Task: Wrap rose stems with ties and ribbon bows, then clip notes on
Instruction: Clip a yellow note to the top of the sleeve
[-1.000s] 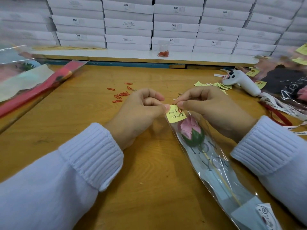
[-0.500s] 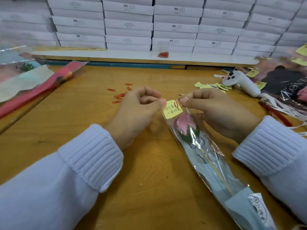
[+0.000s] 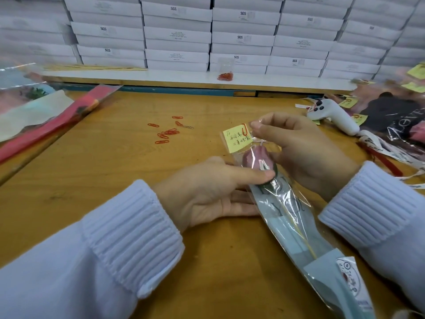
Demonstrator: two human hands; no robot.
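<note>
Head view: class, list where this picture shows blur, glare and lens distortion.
Head view: sharp in the middle, where the handwriting on the yellow note shows clearly; the wrapped roses at the right edge and the bags at the left edge are smeared; white glints streak the cellophane sleeve; the rows of stacked white boxes bow, a wide-angle effect.

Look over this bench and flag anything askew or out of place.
The yellow note sits tilted atop the rose sleeve, held by a red clip at one corner only. Loose red paper clips lie scattered on the table. Nothing looks torn.
</note>
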